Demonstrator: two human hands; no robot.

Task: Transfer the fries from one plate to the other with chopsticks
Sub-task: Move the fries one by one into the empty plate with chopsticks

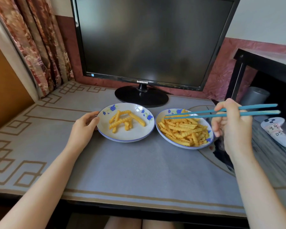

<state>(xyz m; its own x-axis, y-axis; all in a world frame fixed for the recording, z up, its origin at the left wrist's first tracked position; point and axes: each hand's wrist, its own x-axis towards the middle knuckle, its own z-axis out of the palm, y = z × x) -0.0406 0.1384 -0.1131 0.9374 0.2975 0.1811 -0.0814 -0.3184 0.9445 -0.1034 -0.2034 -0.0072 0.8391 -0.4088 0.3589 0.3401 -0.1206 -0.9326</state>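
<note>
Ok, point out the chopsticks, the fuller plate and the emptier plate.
chopsticks [205,115], head view, middle of the lower stick
fuller plate [161,114], head view, bare far-left rim
emptier plate [127,136], head view, bare front wall

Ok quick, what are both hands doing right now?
Left hand: grips the rim of the left plate.
Right hand: holds the chopsticks.

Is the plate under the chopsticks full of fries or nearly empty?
Full: fries cover the right plate in a heap, while the left plate holds only a few.
</note>
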